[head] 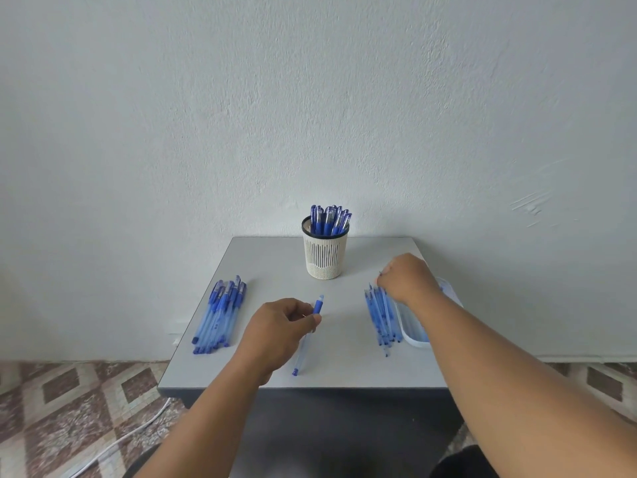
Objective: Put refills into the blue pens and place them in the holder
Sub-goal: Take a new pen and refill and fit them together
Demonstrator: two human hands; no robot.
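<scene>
A blue pen barrel (pixel 307 334) lies slanted at the middle of the grey table (pixel 344 360), and my left hand (pixel 279 334) pinches it near its blue grip. My right hand (pixel 406 279) reaches over the far end of a pile of blue refills (pixel 381 317) on the right, fingers curled down onto them; a thin tip shows at its fingertips. A cream slotted holder (pixel 325 253) at the back centre stands upright with several capped blue pens (pixel 330 220) in it. A heap of blue pens (pixel 220 313) lies on the left.
A pale blue plastic tray (pixel 413 331) sits at the table's right edge, partly under my right forearm. The table stands against a white wall. A patterned tile floor and a white cable (pixel 134 434) lie below on the left.
</scene>
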